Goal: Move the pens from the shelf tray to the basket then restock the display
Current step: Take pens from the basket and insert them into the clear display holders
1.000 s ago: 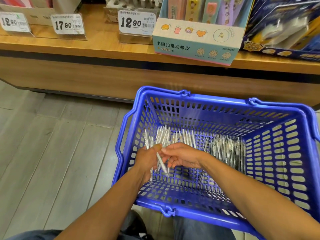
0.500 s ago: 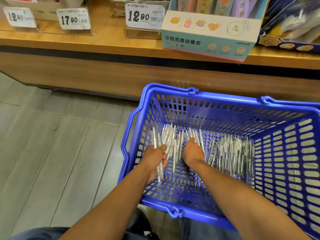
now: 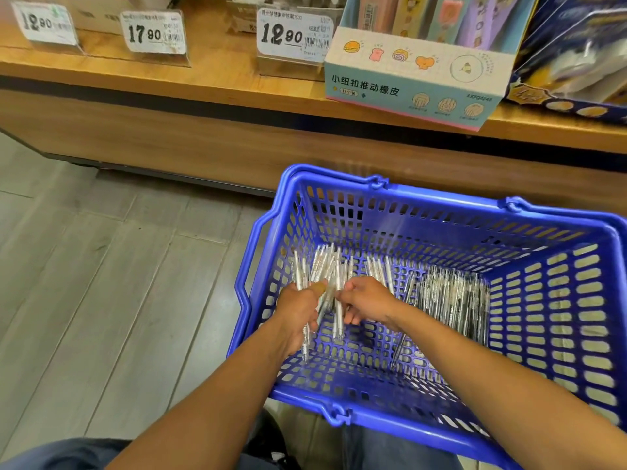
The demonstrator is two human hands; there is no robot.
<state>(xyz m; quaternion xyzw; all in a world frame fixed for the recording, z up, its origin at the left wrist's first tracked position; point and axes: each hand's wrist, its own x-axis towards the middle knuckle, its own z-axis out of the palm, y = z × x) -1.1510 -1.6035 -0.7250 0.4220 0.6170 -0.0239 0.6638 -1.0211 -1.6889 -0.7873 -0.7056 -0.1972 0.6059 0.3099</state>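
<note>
A blue plastic basket (image 3: 441, 215) stands on the floor in front of a wooden shelf (image 3: 210, 83). Many clear pens lie on its bottom: a loose bunch at the left and a packed row of pens (image 3: 451, 300) at the right. My left hand (image 3: 298, 310) grips a bundle of pens (image 3: 322, 273) inside the basket's left side, their tips pointing up and down past my fist. My right hand (image 3: 366, 300) pinches a few pens of that same bundle, close beside the left hand. The shelf tray is not in sight.
On the shelf stand several price tags (image 3: 154, 33) and a pastel eraser display box (image 3: 414, 83), with a dark blue package (image 3: 576, 62) at the far right. Grey floorboards (image 3: 101, 283) lie to the left of the basket. My knees are below the basket.
My right hand has come off the loose pens and moved left to the bundle in my left hand. The view shifted slightly, and the left hand kept its grip.
</note>
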